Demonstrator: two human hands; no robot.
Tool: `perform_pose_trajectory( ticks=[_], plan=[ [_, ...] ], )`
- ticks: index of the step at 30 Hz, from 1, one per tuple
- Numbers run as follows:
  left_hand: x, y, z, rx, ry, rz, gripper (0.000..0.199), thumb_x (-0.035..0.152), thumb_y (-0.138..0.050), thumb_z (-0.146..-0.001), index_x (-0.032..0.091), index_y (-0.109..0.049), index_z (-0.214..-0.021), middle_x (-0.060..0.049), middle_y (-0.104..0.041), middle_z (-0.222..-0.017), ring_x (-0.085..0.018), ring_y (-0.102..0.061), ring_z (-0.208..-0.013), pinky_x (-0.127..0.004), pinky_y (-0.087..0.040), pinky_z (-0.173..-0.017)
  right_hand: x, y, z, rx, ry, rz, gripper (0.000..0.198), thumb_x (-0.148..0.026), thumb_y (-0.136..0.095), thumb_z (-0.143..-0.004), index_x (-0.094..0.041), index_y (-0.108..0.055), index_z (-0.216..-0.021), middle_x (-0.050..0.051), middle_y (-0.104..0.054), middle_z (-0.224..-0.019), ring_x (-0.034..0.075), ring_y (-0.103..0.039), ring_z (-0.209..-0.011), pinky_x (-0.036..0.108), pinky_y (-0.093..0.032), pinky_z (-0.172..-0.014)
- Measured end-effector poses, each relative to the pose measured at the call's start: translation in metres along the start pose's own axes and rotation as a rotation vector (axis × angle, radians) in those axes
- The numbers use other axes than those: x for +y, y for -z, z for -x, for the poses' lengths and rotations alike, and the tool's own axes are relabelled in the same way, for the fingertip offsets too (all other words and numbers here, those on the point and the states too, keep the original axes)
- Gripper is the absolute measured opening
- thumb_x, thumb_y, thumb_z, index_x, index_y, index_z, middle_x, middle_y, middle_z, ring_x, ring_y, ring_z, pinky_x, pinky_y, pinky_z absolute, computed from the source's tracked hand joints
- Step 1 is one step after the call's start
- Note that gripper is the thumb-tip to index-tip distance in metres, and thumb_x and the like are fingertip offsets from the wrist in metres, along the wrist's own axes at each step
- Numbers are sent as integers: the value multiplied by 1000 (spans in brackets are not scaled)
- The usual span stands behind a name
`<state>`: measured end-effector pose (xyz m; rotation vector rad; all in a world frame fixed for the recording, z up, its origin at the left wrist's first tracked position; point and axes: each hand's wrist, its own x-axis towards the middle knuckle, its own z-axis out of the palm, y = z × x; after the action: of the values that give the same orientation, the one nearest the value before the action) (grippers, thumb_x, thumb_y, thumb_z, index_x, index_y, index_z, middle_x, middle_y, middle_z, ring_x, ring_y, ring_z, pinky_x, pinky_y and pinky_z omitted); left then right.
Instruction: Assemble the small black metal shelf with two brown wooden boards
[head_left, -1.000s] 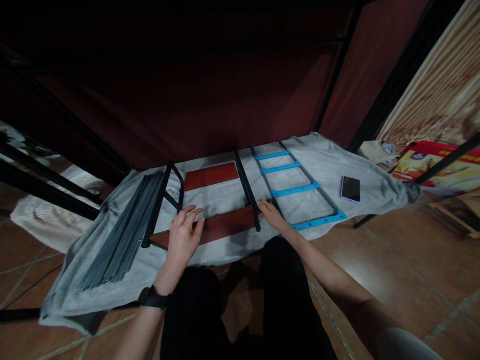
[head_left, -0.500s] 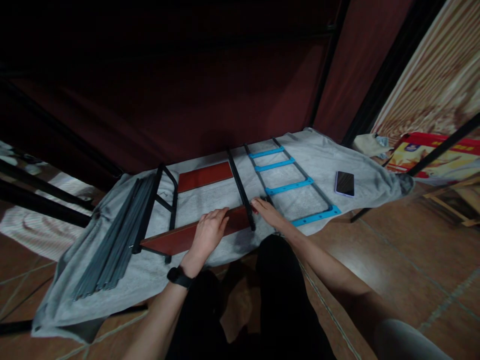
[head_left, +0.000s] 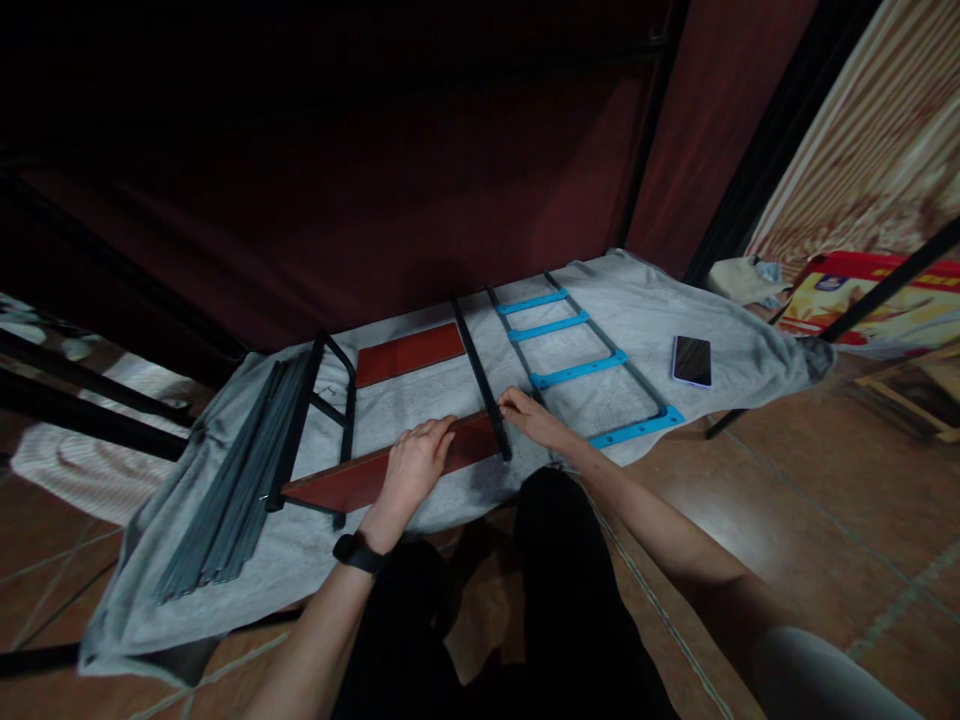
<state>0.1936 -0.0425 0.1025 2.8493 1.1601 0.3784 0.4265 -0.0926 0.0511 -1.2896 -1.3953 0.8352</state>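
My left hand (head_left: 420,455) is wrapped over the top edge of the near reddish-brown board (head_left: 337,486), which stands on edge between two black frame pieces. At the board's right end, my right hand (head_left: 525,415) has its fingers pinched together against the black bar (head_left: 477,372). Anything small between those fingertips is hidden. A second reddish board (head_left: 411,356) lies farther back, between the same bar and the left black frame (head_left: 298,420). Right of the bar lies a ladder-like frame of grey tubes with blue crosspieces (head_left: 581,370).
Several grey tubes (head_left: 232,490) lie bundled on the left of the grey cloth (head_left: 420,405). A phone (head_left: 691,361) rests on the cloth's right side. Beyond stands a red and yellow box (head_left: 877,300). A dark red panel (head_left: 420,200) rises behind.
My right hand has shifted slightly up and left along the black bar, its fingers now curled in. The left hand stays on the board. The view has moved a little.
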Motion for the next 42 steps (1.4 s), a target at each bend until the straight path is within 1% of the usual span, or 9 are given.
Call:
perform_pose_trajectory(
  ticks=[8,13,17,24,30,33,37,39,42],
  plan=[
    [-2,-3,1,10,-12,-4,37,28,-42,-99,19,-61,-129,-10,-71,-114,-27,-67,-99,-40,-49,-88,7,-7,-1,-16,-115,-134,36,-55,-44,-93,-23,-47,-77,-1,-52,-76,16,-51,-75,30,-44,-71],
    [-2,-4,1,27,-23,12,36,28,-42,-99,19,-61,-128,-10,-71,-114,-27,-67,-99,-39,-49,-88,8,-9,-3,1,-49,-120,29,-47,-46,-92,-23,-45,-76,-3,-46,-72,14,-46,-71,28,-40,-70],
    [-2,-4,1,37,-25,18,35,26,-43,-98,20,-62,-126,-10,-71,-113,-25,-67,-98,-38,-49,-88,7,-1,-1,-3,-28,-132,19,-42,-57,-86,-23,-53,-87,-2,-51,-81,15,-49,-79,30,-41,-78],
    [-5,-10,1,48,-49,60,35,25,-44,-97,17,-60,-128,-10,-69,-115,-25,-65,-102,-40,-48,-90,3,-2,-1,52,-97,-226,33,-55,-53,-88,-23,-55,-78,-1,-55,-74,16,-54,-74,31,-46,-73],
    [-4,18,24,279,-63,51,32,29,-50,-96,18,-62,-124,-11,-66,-121,-27,-59,-112,-43,-41,-100,0,-6,-1,129,-160,-203,41,-63,-51,-85,-24,-55,-77,0,-58,-74,16,-55,-70,32,-48,-69],
    [-42,44,60,496,164,45,30,33,-50,-95,19,-68,-114,-12,-68,-114,-28,-59,-109,-44,-41,-98,-2,-6,2,130,-181,-142,40,-62,-51,-85,-23,-56,-78,-1,-58,-73,17,-56,-69,32,-49,-70],
    [-123,66,115,823,737,291,35,43,-52,-91,15,-71,-100,-11,-69,-95,-25,-62,-92,-38,-47,-82,-1,-8,5,143,-226,-98,36,-60,-56,-83,-24,-58,-81,-1,-58,-74,17,-57,-68,33,-50,-68],
    [-153,67,134,804,974,595,37,48,-57,-84,14,-70,-89,-8,-67,-78,-21,-60,-72,-31,-46,-65,1,-9,5,147,-251,-58,36,-60,-58,-81,-24,-59,-83,-1,-59,-74,17,-58,-65,33,-50,-67],
    [-170,55,142,633,1058,953,41,53,-68,-73,13,-69,-79,-5,-64,-67,-15,-54,-58,-26,-40,-53,4,-12,5,168,-272,-37,38,-61,-62,-76,-24,-60,-84,-2,-58,-72,16,-58,-61,31,-50,-64]
  ],
)
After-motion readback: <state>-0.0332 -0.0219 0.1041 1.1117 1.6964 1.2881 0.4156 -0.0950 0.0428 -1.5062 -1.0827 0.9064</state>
